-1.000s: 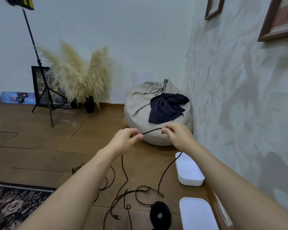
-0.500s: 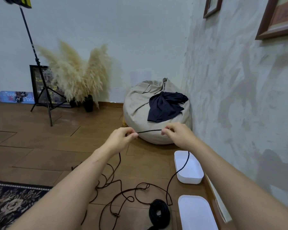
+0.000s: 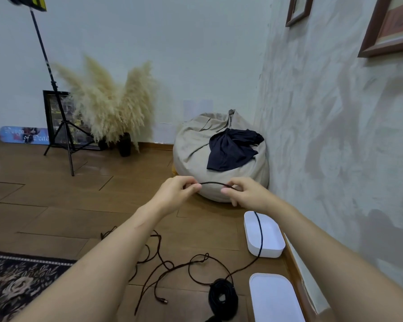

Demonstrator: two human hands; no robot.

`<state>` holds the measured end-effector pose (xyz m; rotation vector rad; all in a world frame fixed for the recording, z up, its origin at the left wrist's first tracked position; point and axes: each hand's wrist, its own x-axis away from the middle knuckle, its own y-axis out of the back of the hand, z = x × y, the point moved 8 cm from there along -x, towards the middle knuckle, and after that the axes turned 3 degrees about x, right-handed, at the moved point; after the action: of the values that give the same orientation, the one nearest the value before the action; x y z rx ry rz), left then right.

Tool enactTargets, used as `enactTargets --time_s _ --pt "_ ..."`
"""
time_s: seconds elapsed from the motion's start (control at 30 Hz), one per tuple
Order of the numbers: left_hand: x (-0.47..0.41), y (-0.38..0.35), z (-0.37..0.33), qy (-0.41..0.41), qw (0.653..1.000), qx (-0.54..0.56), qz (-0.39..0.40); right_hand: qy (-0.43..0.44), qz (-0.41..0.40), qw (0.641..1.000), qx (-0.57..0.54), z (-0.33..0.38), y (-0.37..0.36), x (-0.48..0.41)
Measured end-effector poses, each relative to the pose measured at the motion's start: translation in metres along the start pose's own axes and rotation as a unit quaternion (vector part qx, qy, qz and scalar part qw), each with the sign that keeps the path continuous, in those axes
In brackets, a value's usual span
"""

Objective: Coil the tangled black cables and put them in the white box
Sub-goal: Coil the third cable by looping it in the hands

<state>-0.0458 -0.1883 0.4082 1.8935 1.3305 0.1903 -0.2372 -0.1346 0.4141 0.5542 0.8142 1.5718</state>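
A short arched stretch of the black cable point(image 3: 213, 183) runs between my two hands, held up in front of me. My left hand point(image 3: 176, 191) pinches one end of that stretch and my right hand point(image 3: 244, 192) pinches the other. From my right hand the cable hangs down across the open white box point(image 3: 271, 238) and onto the floor. There it joins a loose tangle of cable point(image 3: 172, 266). A coiled black cable bundle point(image 3: 222, 298) lies on the floor near the box's white lid point(image 3: 275, 298).
A beige bean bag point(image 3: 196, 154) with a dark cloth on it sits just beyond my hands, against the right wall. A light stand point(image 3: 63, 131) and a vase of pampas grass point(image 3: 112, 105) stand at the back left. A patterned rug point(image 3: 16, 280) lies lower left.
My hands came closer together, so the stretch between them now arches. The hanging part swung right and now crosses the white box. The floor tangle has shifted.
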Motion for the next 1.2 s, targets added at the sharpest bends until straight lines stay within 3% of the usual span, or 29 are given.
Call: enactTargets --time_s 0.1,0.23,0.37,0.47,0.57,0.67,0.77,0.9,1.0,1.1,1.2 --pt "-0.002 -0.012 -0.011 -0.025 1.000 -0.006 0.008 0.028 -0.033 0.999 0.034 0.016 -0.002 -0.003" --pt "0.003 0.004 0.020 0.024 0.999 -0.024 0.000 -0.023 -0.135 0.987 0.079 -0.007 0.030 0.001" --pt "0.002 0.007 0.014 0.019 1.000 -0.007 -0.008 -0.020 -0.023 1.000 0.007 -0.018 0.013 0.005" --pt "-0.002 -0.008 -0.010 -0.014 1.000 -0.005 0.004 0.007 -0.016 1.000 0.006 0.002 -0.001 0.002" --pt "-0.001 -0.008 -0.004 -0.001 1.000 -0.021 0.005 0.014 -0.120 0.990 0.068 0.011 0.018 0.002" --pt "0.005 0.009 0.021 0.042 0.999 -0.020 -0.014 -0.054 -0.205 0.972 0.098 -0.017 0.050 0.010" --pt "0.006 0.016 0.023 0.048 0.998 0.011 -0.037 -0.072 -0.144 0.984 0.071 -0.038 0.043 0.008" --pt "0.000 -0.005 -0.013 0.008 0.998 0.052 -0.016 -0.007 -0.026 1.000 0.009 0.003 -0.001 0.004" --pt "0.000 -0.013 -0.023 0.001 0.998 0.061 -0.003 0.028 -0.074 0.996 0.040 0.020 -0.001 0.001" --pt "-0.001 -0.007 -0.008 0.022 0.998 0.059 0.001 -0.010 -0.149 0.985 0.089 0.006 0.021 0.003" --pt "0.000 -0.006 -0.002 0.025 0.999 0.031 0.009 -0.021 -0.105 0.992 0.065 0.000 0.019 0.005"
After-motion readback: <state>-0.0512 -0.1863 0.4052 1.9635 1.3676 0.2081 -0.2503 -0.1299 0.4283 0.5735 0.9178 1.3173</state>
